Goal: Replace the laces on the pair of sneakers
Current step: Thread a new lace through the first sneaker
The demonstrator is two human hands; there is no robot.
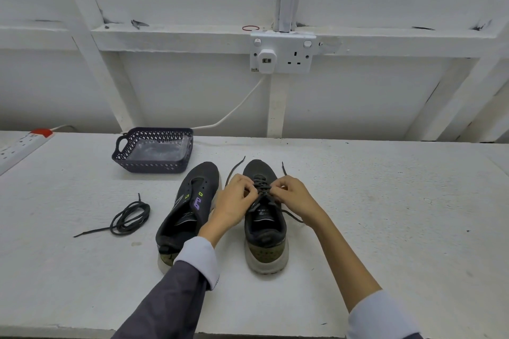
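Both hands met at the centre of the frame over the laced sneaker (pixel 265 228). The left hand (pixel 237 195) had its fingers curled tight, pinching the lace (pixel 263 190) at the eyelets from the left. The right hand (pixel 292 195) mirrored it from the right, its fingertips closed to a narrow pinch on the same lace. Whether each thumb pressed a separate strand I could not tell.

The lace was a thin, dark, round cord, crossed over the tongue. Its loose ends trailed onto the table (pixel 385 215) on both sides of the toe and beside the right wrist. The sneaker was dark knit fabric with a thick pale sole and an olive heel panel, toe pointing up the frame.

Just left of it lay the second sneaker (pixel 190 209), of the same make. Its eyelets were bare, it was tilted toward the right, and it had small green and purple marks on its side. The left sleeve (pixel 198 261), with a white cuff over grey cloth, crossed its heel.

At left centre a spare lace (pixel 129 219) lay in a loose coil, one end running out to the lower left. Above the second sneaker stood a dark plastic basket (pixel 154 166) with lattice walls and a loop handle. A clear, crinkled bag (pixel 159 150) sat inside it.

The table was white and rough-grained. A white power strip (pixel 19 146) lay at its far left edge. On the white panelled wall at upper centre a double socket (pixel 298 52) held a white adapter (pixel 266 59).
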